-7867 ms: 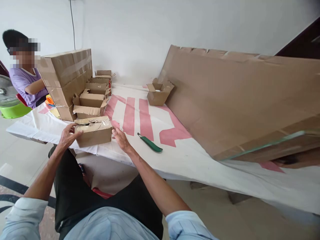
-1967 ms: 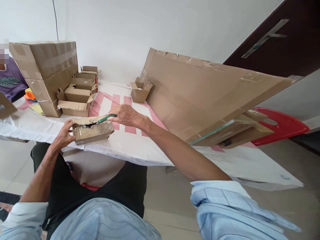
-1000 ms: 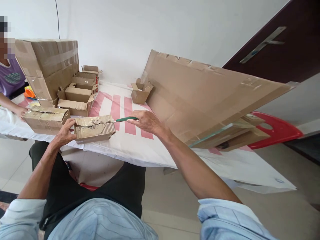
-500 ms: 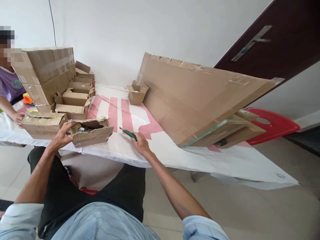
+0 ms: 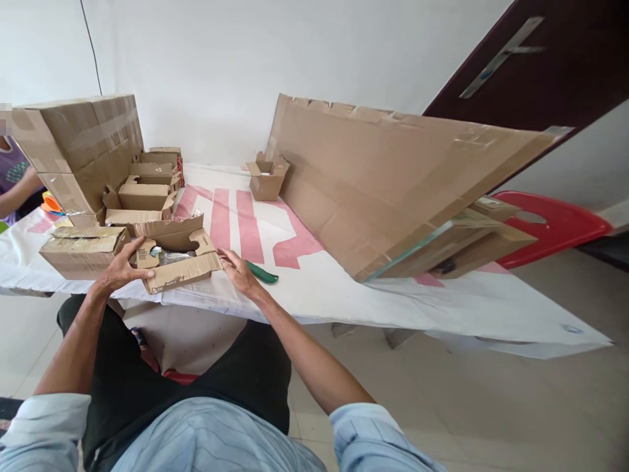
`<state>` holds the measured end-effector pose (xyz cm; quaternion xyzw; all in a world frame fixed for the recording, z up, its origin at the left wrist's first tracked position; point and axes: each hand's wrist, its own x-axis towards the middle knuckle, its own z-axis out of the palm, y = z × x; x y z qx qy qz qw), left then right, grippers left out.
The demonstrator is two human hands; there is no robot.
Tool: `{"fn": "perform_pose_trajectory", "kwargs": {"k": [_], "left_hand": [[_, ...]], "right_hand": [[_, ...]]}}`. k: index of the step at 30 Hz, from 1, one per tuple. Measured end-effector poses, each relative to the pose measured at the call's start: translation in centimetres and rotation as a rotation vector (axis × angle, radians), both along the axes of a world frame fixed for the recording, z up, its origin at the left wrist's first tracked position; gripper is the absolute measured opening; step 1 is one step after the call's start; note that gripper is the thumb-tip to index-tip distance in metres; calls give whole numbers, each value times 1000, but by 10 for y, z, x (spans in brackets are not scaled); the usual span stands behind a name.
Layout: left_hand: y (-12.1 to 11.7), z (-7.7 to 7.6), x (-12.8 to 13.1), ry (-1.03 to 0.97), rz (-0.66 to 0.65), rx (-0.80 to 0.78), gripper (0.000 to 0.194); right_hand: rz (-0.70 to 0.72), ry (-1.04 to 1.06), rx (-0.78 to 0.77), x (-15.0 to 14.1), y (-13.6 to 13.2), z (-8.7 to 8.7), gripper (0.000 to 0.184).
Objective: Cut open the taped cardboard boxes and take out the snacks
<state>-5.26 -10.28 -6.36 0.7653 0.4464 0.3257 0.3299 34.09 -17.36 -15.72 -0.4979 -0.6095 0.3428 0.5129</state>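
The left hand [image 5: 122, 267] pinches the left end of the open box [image 5: 181, 273]; the right hand [image 5: 239, 272] touches its right end, whether pinching I cannot tell. Near table [image 5: 304, 295] edge: box, knife [image 5: 264, 273] right, second box [image 5: 81, 254] left.

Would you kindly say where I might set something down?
Bare cloth lies between the row of boxes and the lone box, and between the green tool and the large panel. The left is crowded: stacked cartons, another box, the held box.
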Motion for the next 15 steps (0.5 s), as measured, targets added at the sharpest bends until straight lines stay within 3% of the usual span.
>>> {"fn": "perform_pose_trajectory", "kwargs": {"k": [3,8,12,15], "left_hand": [[-1,2,0,-57,-26,-70,150],[-9,7,7,-97,-89,-147,143],[-13,6,18,-116,-110,-158,145],[-16,5,22,-93,-106,-149,141]], "right_hand": [[16,67,-2,-15,-4,12,61],[0,25,-28,8,-8,37,60],[-7,75,-1,24,26,70,65],[80,123,-61,24,55,88,58]]}}
